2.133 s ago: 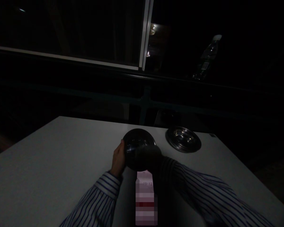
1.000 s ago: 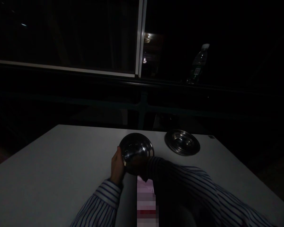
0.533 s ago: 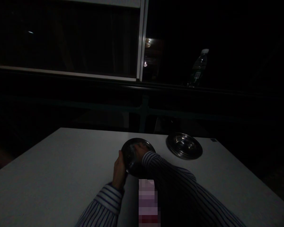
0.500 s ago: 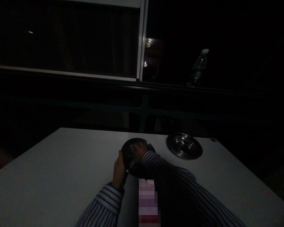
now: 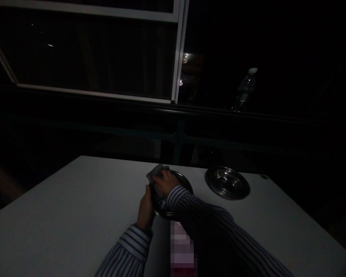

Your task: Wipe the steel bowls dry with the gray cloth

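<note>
A round metal plate [image 5: 185, 181] is tilted up off the white table in front of me. My left hand [image 5: 145, 207] grips its left edge, thumb uppermost and the other fingers mostly hidden. A greyish cloth or tissue [image 5: 157, 171] lies under my right hand [image 5: 165, 182], which presses it with bent fingers against the plate's upper left rim. My right forearm covers much of the plate's lower right part. To the right, a stack of similar metal plates [image 5: 227, 182] rests on the table, apart from both hands.
The white table [image 5: 75, 207] reaches out on both sides of my arms, with its far edge just past the plates. A clear plastic bottle [image 5: 246, 90] with a white cap stands beyond, near the window frame [image 5: 178, 57]. A pixelated patch covers the front middle.
My right hand has moved from the plate's inside to its upper left rim, carrying the cloth or tissue along. The left hand keeps its hold. The camera view has shifted slightly.
</note>
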`<control>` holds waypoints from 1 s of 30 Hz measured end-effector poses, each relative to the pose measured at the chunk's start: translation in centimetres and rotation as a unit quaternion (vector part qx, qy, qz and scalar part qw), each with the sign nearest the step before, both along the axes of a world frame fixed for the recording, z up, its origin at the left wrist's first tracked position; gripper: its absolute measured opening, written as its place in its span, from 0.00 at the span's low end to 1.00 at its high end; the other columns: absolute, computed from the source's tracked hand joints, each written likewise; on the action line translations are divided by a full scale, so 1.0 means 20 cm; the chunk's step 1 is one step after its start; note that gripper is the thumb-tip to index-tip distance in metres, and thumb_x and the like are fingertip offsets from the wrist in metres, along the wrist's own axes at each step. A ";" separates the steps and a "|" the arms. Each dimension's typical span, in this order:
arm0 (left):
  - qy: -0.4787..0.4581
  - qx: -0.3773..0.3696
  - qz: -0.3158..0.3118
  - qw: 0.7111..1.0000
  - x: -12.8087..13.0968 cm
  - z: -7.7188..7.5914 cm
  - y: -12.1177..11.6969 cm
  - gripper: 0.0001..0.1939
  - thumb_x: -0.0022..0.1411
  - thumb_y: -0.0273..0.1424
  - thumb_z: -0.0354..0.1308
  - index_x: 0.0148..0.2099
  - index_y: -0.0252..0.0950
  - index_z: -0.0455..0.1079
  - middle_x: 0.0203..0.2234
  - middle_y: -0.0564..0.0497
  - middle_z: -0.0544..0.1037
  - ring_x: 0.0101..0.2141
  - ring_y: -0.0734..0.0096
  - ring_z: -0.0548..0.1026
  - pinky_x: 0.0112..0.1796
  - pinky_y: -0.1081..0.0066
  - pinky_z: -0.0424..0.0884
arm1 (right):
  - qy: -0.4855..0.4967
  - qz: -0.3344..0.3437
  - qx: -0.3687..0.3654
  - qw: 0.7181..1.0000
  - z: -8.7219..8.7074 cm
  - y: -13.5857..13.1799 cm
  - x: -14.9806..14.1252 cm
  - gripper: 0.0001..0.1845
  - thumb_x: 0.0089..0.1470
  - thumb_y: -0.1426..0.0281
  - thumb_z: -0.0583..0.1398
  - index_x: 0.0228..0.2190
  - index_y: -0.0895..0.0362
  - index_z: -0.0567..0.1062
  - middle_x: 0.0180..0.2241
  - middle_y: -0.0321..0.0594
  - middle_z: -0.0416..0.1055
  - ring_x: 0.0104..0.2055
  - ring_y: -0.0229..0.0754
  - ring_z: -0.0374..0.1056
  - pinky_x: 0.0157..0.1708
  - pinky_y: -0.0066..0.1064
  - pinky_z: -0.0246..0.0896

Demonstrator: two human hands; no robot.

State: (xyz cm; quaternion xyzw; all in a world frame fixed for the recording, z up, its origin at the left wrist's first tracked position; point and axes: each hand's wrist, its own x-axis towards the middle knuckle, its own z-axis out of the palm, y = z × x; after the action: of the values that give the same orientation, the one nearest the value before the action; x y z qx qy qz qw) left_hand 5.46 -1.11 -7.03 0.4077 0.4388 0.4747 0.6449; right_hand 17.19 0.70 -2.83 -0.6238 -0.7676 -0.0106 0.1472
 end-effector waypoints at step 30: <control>0.045 0.077 0.103 0.991 -0.02 0.06 -0.04 0.28 0.54 0.49 0.46 0.42 0.30 0.71 0.37 0.44 0.76 0.41 0.62 0.71 0.41 0.67 0.65 | 0.286 -0.192 -0.094 0.934 -0.13 -0.33 0.25 0.21 0.55 0.65 0.48 0.48 0.58 0.65 0.41 0.47 0.71 0.42 0.47 0.68 0.39 0.38 0.64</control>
State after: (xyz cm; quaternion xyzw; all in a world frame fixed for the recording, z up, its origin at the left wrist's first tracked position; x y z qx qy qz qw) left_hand 5.05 -1.84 -5.74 0.4295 0.4694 0.5519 0.5391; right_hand 22.28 -5.90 -5.49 -0.7467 -0.5563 0.2125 0.2963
